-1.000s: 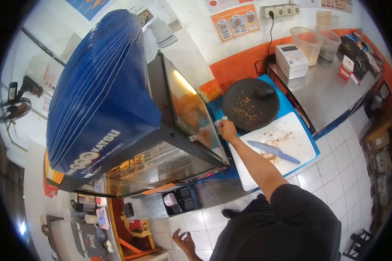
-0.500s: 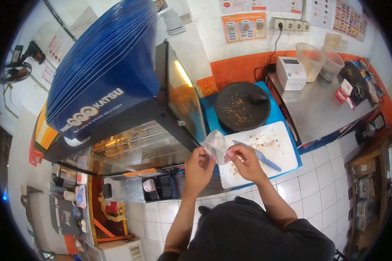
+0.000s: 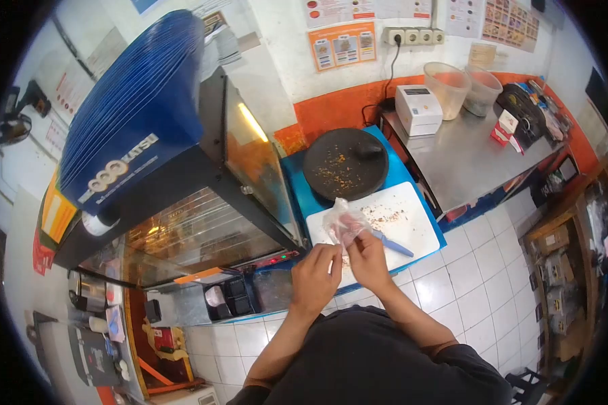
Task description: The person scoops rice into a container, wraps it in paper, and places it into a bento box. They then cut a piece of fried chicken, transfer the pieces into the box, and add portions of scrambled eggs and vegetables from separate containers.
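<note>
A thin, crumpled clear plastic bag (image 3: pixel 342 217) is held up over the white cutting board (image 3: pixel 422 226). My right hand (image 3: pixel 369 262) grips its lower end, with the fingers partly covered by the film and a pinkish tone showing through it. Beside it, my left hand (image 3: pixel 317 275) is closed in a pinch, fingertips right at the bag's lower left edge. Chopped bits lie scattered on the board. A knife with a blue handle (image 3: pixel 395 246) rests there, its blade partly hidden behind the bag and right hand. Behind the board sits a dark stone mortar (image 3: pixel 324 165) with reddish-yellow bits and a pestle (image 3: pixel 367 150).
A glass display warmer (image 3: pixel 196 223) with a blue sign stands on the left. Below it is a black compartment tray (image 3: pixel 235 297). On the right, a steel counter (image 3: pixel 463 158) bears a white printer (image 3: pixel 419 111) and plastic tubs (image 3: pixel 447 91).
My right hand has pushed up into the bag's lower end, and the bag now stands upright over it. Both hands sit closer together. The view has shifted slightly to the right.
</note>
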Tool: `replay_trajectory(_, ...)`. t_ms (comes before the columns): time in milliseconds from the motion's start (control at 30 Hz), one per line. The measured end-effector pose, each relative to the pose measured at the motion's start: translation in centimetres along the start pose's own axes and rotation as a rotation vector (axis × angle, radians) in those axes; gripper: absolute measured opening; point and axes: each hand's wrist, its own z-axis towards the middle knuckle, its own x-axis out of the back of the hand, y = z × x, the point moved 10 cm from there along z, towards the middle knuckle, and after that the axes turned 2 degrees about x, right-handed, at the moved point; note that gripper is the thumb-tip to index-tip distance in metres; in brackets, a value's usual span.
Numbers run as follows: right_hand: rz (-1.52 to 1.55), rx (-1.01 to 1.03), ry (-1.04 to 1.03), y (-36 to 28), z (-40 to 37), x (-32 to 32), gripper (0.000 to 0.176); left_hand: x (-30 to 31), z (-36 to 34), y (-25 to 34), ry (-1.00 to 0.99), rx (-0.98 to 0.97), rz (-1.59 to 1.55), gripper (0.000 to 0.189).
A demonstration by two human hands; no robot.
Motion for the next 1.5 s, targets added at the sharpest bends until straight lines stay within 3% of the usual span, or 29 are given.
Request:
replay_trajectory(100, 0.854, -0.266, 0.109, 1.6, 0.5, -1.3, 0.035, 0.4, -1.0, -0.4, -0.019, 0.025, 0.079, 0.006)
replay_trajectory(233, 1.218, -0.445, -0.087, 3.3, 0.2, -4.5, 0.054, 0.8, -2.0, -1.6, -0.052, 0.069, 0.135, 0.008)
replay_trajectory(333, 1.475, -0.369, -0.386, -1.4, 0.6, -6.6, 0.067, 2.3, -1.9, -0.9, -0.014, 0.02, 0.1, 0.009)
replay_trajectory(467, 1.426, -0.381, -0.467, -1.9, 0.7, -8.2, 0.069, 3.3, -1.9, 0.2, -0.027, -0.081, 0.045, 0.01)
replay_trajectory(633, 1.083, -0.302, -0.452, 0.1, 1.3, -8.8, 0.063, 4.1, -1.9, 0.5, -0.003, -0.09, -0.028, 0.013)
replay_trajectory(767, 1.155, -0.315, -0.36, 2.4, 1.2, -8.6, 0.053, 4.0, -2.2, 0.2, 0.005, -0.09, -0.058, 0.013)
replay_trajectory(867, 1.4, -0.301, -0.463, 2.3, 1.2, -8.8, 0.055, 3.5, -2.4, 0.6, -0.029, -0.11, -0.091, 0.013)
replay_trajectory(967, 1.316, -0.407, -0.409, 0.1, 0.7, -8.3, 0.053, 3.6, -2.2, 1.9, -0.042, -0.147, -0.115, 0.015)
replay_trajectory(1067, 1.285, -0.435, -0.506, -3.3, 0.3, -8.9, 0.065, 3.2, -2.2, 2.4, -0.072, -0.139, -0.137, 0.015)
replay_trajectory(1167, 1.356, -0.511, -0.558, -2.5, -0.3, -9.1, 0.07, 2.6, -2.3, 2.7, -0.133, -0.152, -0.163, 0.014)
replay_trajectory(1367, 0.736, -0.637, -0.542, 3.7, -2.2, -9.2, 0.078, 0.7, -4.0, 0.6, -0.248, -0.019, -0.344, 0.013)
replay_trajectory(1400, 0.72, -0.668, -0.499, 4.3, -2.8, -9.0, 0.081, 0.5, -4.4, 0.0, -0.25, 0.013, -0.368, 0.012)
replay_trajectory(1500, 1.071, -0.839, -0.53, 5.4, -4.8, -10.1, 0.083, 0.4, -5.5, -1.3, -0.249, 0.079, -0.418, 0.011)
